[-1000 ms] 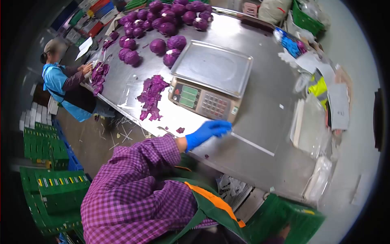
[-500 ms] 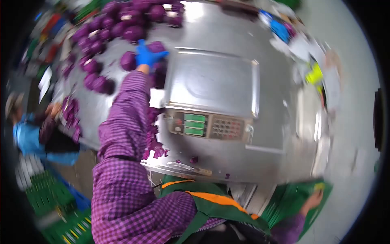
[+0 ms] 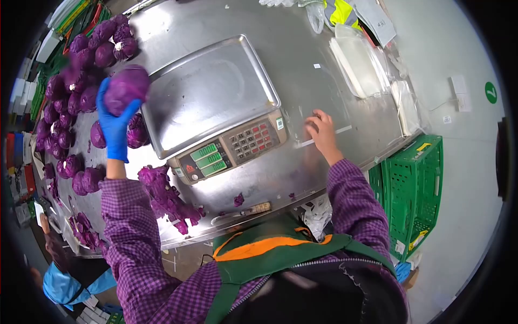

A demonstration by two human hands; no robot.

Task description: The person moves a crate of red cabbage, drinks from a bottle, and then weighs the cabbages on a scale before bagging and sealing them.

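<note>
My left hand (image 3: 114,127), in a blue glove, grips a red cabbage (image 3: 128,89) and holds it up at the left edge of the weighing scale (image 3: 208,92). The scale's steel pan bears nothing, and its green displays (image 3: 206,159) are lit. My bare right hand (image 3: 322,134) hovers over the table to the right of the scale, its fingers loosely bent and apart with nothing in them. More red cabbages (image 3: 83,59) are piled at the left. Purple trimmed leaves (image 3: 164,197) lie in front of the scale's left corner.
A knife (image 3: 243,212) lies near the front edge of the steel table (image 3: 302,59). Clear plastic bags (image 3: 359,65) are on the right side. Green crates (image 3: 413,189) stand at the lower right. Another person in a blue apron (image 3: 62,283) is at the lower left.
My left hand has lifted a cabbage from the table. My right hand has come up from the green crate to over the table. The view has turned.
</note>
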